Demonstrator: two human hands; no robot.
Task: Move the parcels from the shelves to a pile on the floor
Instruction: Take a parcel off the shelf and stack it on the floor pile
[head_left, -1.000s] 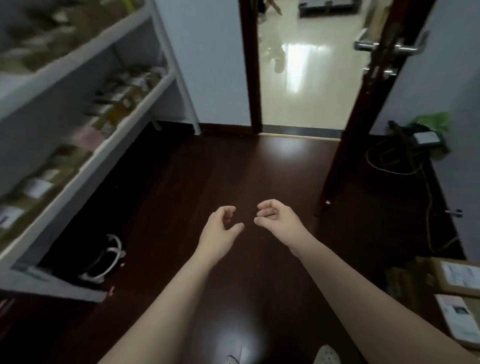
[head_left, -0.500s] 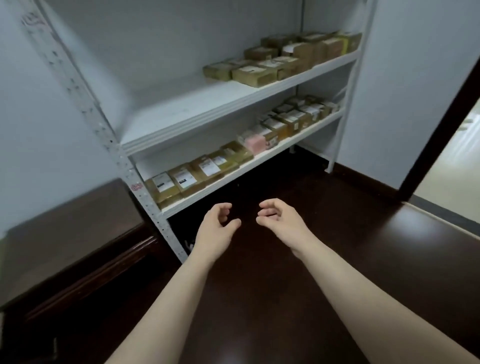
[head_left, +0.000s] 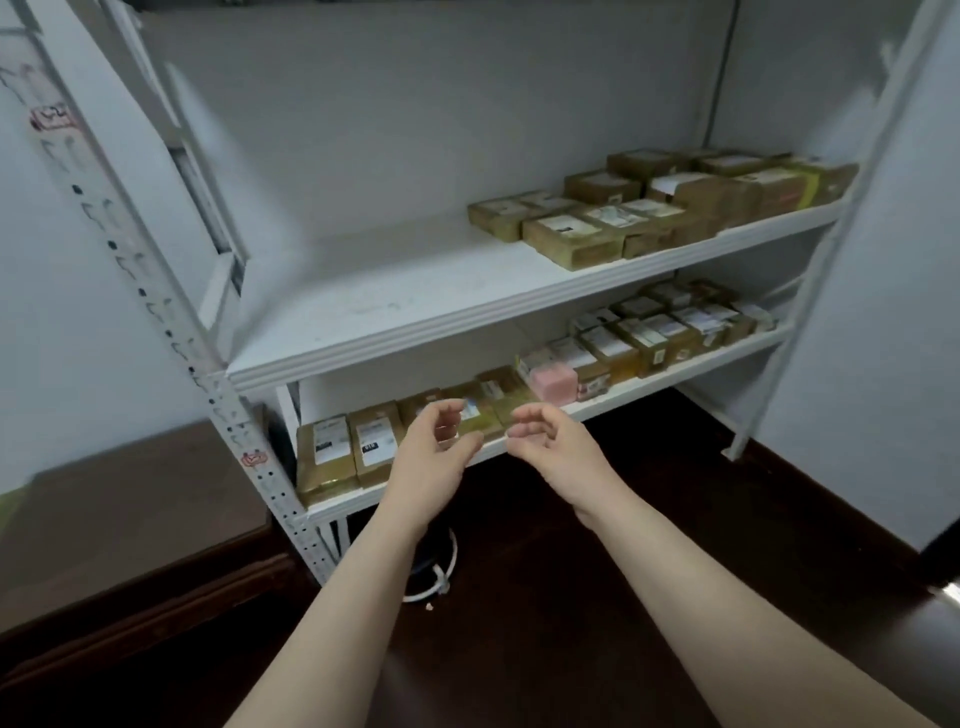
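Note:
A white metal shelf unit (head_left: 395, 317) stands against the wall. Several brown parcels (head_left: 571, 239) with white labels fill the right part of its upper shelf. The lower shelf (head_left: 675, 371) holds a row of several brown parcels (head_left: 343, 452) and one pink parcel (head_left: 555, 382). My left hand (head_left: 431, 457) and my right hand (head_left: 550, 447) hover side by side in front of the lower shelf's edge, fingers loosely curled, holding nothing. They partly hide the parcels at the middle of the lower row.
A dark wooden cabinet (head_left: 114, 519) stands left of the shelf unit. The floor (head_left: 545, 597) is dark wood. A white looped cable (head_left: 436, 577) lies on the floor under the lower shelf. Grey walls close in at the right.
My view has swung left from the doorway onto the shelves and drawn closer. Both hands have kept their loose, empty pose and now sit in front of the lower shelf.

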